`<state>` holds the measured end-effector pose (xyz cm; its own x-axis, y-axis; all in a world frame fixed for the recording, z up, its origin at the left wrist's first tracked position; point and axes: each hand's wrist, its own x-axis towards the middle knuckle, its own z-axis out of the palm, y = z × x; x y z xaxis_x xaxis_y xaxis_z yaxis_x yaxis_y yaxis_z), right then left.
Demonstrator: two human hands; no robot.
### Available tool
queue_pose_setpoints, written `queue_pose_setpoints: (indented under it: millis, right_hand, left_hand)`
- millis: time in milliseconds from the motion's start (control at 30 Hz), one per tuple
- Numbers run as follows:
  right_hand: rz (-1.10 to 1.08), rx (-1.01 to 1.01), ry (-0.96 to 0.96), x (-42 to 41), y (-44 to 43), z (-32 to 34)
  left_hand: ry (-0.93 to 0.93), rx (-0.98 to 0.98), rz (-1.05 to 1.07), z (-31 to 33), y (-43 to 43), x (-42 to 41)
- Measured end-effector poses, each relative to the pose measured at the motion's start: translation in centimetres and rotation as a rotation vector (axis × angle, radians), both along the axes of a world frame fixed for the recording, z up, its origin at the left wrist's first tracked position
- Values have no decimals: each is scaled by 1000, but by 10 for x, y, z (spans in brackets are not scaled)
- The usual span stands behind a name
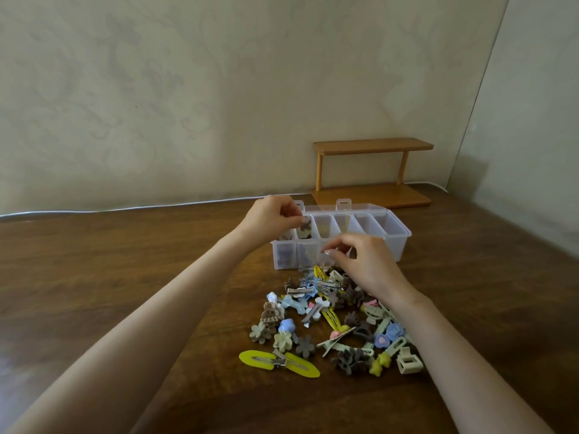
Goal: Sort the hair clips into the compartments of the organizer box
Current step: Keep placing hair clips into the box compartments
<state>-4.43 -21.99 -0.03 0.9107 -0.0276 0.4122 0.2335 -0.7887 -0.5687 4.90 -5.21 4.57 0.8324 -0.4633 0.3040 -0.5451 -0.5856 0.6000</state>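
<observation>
A clear plastic organizer box (395, 247) with several compartments stands open on the wooden table (109, 261). My left hand (272, 215) hovers over its left end and pinches a brown flower clip (305, 227) above the second compartment from the left. The leftmost compartments hold a few dark clips. A pile of hair clips (326, 311) in brown, blue, yellow and pale green lies in front of the box. My right hand (363, 264) is over the far end of the pile, fingers pinched together against the box's front wall. What they hold is hidden.
Two long yellow snap clips (279, 364) lie at the near left of the pile. A small wooden two-tier shelf (372, 146) stands behind the box by the wall. A white cable (125, 208) runs along the table's far edge.
</observation>
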Motion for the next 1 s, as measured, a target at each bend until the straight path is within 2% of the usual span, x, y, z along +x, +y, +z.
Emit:
queue_pose_setpoints:
  millis: [133, 500, 667, 767, 867, 1000]
  right_hand:
    - [14, -38, 6, 1, 2, -3]
    - [92, -53, -7, -3, 13, -1]
    - [346, -188, 97, -12, 37, -2]
    - [438, -294, 88, -15, 52, -8]
    - [467, -427, 61, -13, 58, -16]
    - [417, -418, 36, -10, 55, -17]
  left_hand:
    - [-34, 103, 31, -5, -15, 14]
    - [-150, 51, 68, -14, 36, -15]
    - [-114, 75, 45, -21, 55, -30]
    - [-94, 65, 45, -25, 57, -32]
    - [-83, 70, 28, -25, 56, -34]
    - [-57, 57, 6, -23, 54, -35]
